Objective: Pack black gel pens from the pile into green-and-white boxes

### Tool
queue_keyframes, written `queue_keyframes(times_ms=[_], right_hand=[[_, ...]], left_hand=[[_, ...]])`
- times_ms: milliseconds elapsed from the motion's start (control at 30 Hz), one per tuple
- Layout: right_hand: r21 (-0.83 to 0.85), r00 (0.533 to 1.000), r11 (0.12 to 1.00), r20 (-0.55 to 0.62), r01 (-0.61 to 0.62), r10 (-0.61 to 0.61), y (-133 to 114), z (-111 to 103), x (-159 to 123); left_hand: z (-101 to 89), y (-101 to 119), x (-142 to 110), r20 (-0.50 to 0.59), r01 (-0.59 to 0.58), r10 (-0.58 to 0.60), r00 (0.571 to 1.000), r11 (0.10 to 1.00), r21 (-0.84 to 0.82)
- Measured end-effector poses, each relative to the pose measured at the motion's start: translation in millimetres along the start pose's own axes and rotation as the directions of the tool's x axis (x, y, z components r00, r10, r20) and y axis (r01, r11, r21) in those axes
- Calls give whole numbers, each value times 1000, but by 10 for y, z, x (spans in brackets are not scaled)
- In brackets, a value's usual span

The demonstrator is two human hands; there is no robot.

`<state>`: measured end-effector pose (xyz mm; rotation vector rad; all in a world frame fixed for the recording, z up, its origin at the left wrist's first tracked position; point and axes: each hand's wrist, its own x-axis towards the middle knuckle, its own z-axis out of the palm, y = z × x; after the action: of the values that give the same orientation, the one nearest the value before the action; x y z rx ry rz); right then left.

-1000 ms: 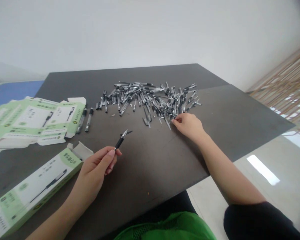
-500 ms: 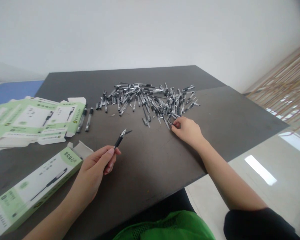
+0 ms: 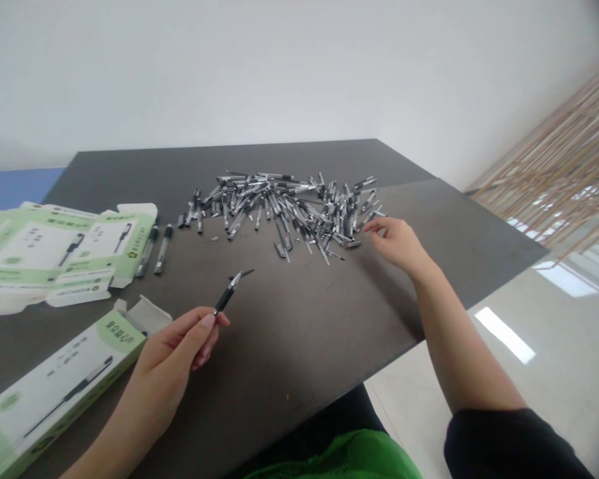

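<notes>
My left hand (image 3: 182, 349) is closed around a pen (image 3: 224, 297) with a black grip and a silver tip pointing up and away. A thin dark piece sticks out by its tip. On the right, my right hand (image 3: 395, 245) hovers at the near right edge of a heap of loose pen parts (image 3: 249, 199). Its fingers are bent and a little apart, and nothing shows in them. The heap mixes clear barrels, black caps and small silver tips. Two capped pens (image 3: 164, 249) lie side by side left of the heap.
Flattened green and white cartons (image 3: 92, 246) lie at the left of the dark table (image 3: 299, 372). Nearer, a long pen box (image 3: 64, 392) stands with its end flap open beside my left forearm. A white wall rises behind; bundled thin rods (image 3: 559, 159) are at the right.
My right hand has lifted off the heap's near edge and shifted right and away, its fingers loosened. The left hand keeps the pen. The whole view has turned slightly.
</notes>
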<state>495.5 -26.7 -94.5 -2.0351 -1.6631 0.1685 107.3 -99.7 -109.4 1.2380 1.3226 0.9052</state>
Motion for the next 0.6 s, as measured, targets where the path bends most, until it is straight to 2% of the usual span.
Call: queue_keyframes(times_ms=[133, 233, 400, 600], right_hand=[[97, 996, 992, 48, 76, -81, 195, 85, -16], [160, 990, 980, 55, 122, -132, 221, 195, -51], [95, 982, 982, 85, 161, -169, 170, 295, -94], [76, 975, 977, 85, 201, -208, 170, 296, -161]], left_hand=[[-51, 4, -29, -31, -12, 13, 999, 1000, 13], [-79, 21, -24, -76, -23, 23, 997, 1000, 9], [-71, 62, -5, -111, -17, 15, 994, 1000, -22], [-60, 24, -14, -55, -37, 39, 998, 999, 31]])
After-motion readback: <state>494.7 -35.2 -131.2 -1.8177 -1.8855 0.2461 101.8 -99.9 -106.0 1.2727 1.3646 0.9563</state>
